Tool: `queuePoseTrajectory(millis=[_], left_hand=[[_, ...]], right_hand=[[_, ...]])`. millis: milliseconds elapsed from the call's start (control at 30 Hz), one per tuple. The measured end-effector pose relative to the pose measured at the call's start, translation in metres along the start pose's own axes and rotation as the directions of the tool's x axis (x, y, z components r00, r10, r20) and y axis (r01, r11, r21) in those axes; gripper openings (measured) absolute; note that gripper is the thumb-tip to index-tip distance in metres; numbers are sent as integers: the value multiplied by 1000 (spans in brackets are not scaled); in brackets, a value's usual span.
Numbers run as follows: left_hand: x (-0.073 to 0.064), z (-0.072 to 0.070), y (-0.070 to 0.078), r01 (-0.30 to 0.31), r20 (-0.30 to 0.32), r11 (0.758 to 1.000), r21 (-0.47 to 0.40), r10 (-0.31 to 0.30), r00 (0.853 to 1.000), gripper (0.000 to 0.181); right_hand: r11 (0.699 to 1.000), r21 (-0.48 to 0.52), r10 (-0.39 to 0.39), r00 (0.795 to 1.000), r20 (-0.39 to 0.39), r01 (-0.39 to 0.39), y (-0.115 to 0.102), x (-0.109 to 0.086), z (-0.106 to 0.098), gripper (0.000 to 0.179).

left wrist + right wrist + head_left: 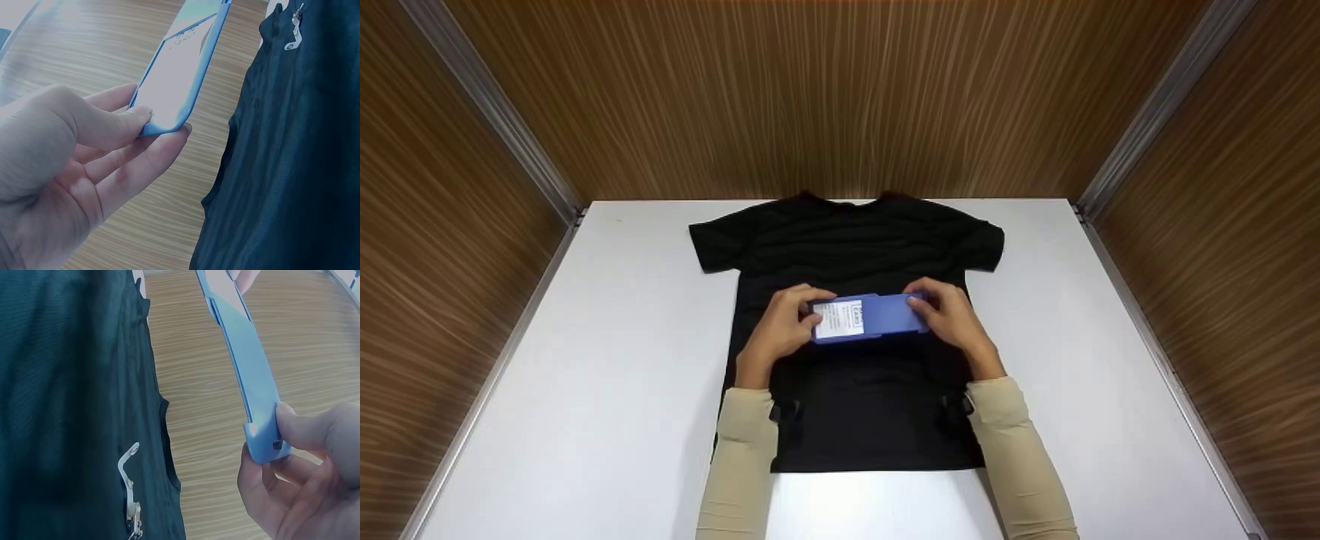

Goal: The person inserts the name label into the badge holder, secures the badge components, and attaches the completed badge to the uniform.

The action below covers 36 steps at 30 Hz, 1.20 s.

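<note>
A blue badge holder with a sliding cover is held level between both hands over a black T-shirt. The cover is slid toward the right, leaving a white printed card showing at the left. My left hand pinches the left end, thumb on the front face and fingers behind, as in the left wrist view. The right end, with its small slot, is pinched by my right hand, thumb on its face. A badge clip with a pale strap and metal end shows against the shirt in both wrist views.
The T-shirt lies spread on a white table, collar toward the back wall. Brown wood-grain panels enclose the back and both sides, with metal rails at the corners. Tan sleeves cover both forearms.
</note>
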<state>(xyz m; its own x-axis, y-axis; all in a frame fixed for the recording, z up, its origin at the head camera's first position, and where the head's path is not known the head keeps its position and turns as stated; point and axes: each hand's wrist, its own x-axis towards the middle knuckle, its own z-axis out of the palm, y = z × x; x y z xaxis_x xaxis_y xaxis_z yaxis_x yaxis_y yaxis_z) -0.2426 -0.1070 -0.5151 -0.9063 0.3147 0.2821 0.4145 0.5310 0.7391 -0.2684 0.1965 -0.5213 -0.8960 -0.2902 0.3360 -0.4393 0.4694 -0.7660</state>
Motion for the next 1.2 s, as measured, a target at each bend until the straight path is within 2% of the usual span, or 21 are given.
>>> queuePoseTrajectory(millis=[367, 800, 1200], left_hand=[[1, 1, 0, -8, 2, 1000, -5, 8, 1000, 39], [0, 1, -1, -14, 0, 1000, -21, 14, 1000, 38], [2, 4, 0, -18, -14, 1000, -7, 18, 1000, 35]], right_hand=[[999, -35, 14, 1000, 8, -13, -2, -1, 5, 10], [999, -50, -13, 1000, 4, 14, -5, -1, 11, 9], [997, -74, 7, 1000, 7, -7, -5, -1, 16, 9]])
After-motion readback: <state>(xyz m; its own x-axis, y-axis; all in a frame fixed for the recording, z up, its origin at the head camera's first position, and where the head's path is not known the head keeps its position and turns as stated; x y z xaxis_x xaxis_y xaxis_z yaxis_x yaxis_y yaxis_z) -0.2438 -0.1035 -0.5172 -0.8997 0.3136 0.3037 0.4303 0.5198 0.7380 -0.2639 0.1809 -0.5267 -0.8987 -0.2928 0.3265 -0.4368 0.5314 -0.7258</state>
